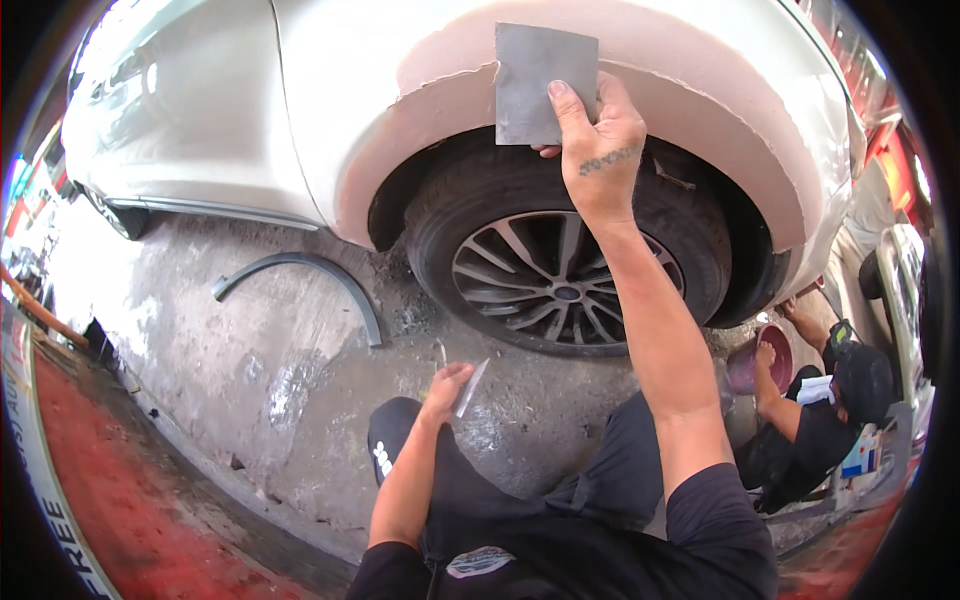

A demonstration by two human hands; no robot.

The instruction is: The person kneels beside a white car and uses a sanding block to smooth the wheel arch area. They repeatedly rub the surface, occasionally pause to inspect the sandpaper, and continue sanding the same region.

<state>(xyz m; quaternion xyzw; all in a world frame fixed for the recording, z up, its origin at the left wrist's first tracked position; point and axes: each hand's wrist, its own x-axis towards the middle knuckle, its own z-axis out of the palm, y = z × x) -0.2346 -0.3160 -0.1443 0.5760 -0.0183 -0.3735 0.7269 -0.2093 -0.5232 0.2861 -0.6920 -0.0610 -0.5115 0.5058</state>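
Observation:
My right hand point(605, 145) is raised in front of the white car's rear wheel arch. Its thumb lies on the face of a flat grey rectangular sheet point(528, 85), with fingers behind it. The sheet overlaps pinkish filler point(440, 108) coating the arch; whether they touch, I cannot tell. Low over my left knee, my left hand point(446, 390) pinches a thin, pale flat blade point(472, 388), seen nearly edge-on. Beyond my right forearm are the black tire point(440, 225) and its multi-spoke alloy wheel point(520, 265).
A curved grey trim strip point(318, 262) lies on the stained concrete floor point(240, 330) at left. At right, a co-worker in dark clothes point(825, 430) crouches with one hand at a reddish bucket point(745, 365). A red-painted strip point(120, 470) borders the floor at lower left.

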